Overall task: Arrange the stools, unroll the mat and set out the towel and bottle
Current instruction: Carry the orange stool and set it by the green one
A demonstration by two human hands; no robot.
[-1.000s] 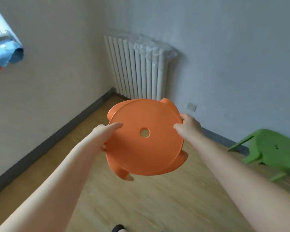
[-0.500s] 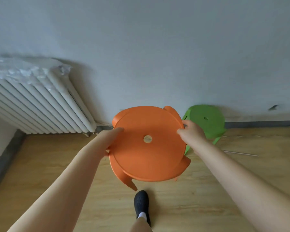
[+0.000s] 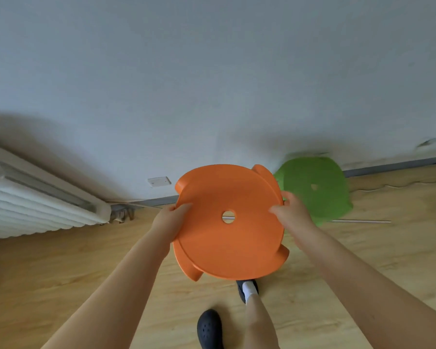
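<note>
I hold an orange plastic stool (image 3: pixel 227 245) in the air with both hands, its round seat with a centre hole facing me and its legs pointing down. My left hand (image 3: pixel 170 219) grips the seat's left rim. My right hand (image 3: pixel 291 214) grips the right rim. A green stool (image 3: pixel 317 187) stands on the floor by the wall, just behind and to the right of the orange one. No mat, towel or bottle is in view.
A white radiator (image 3: pixel 35 202) runs along the wall at left. A wall socket (image 3: pixel 159 181) sits low on the wall. A thin rod (image 3: pixel 363 221) and a cable (image 3: pixel 398 186) lie on the wooden floor at right. My black shoes (image 3: pixel 209 328) are below the stool.
The view has swung right and down, from the room's corner to the wall. The green stool now appears just behind the orange one, and I have stepped closer. Both hands kept their grip.
</note>
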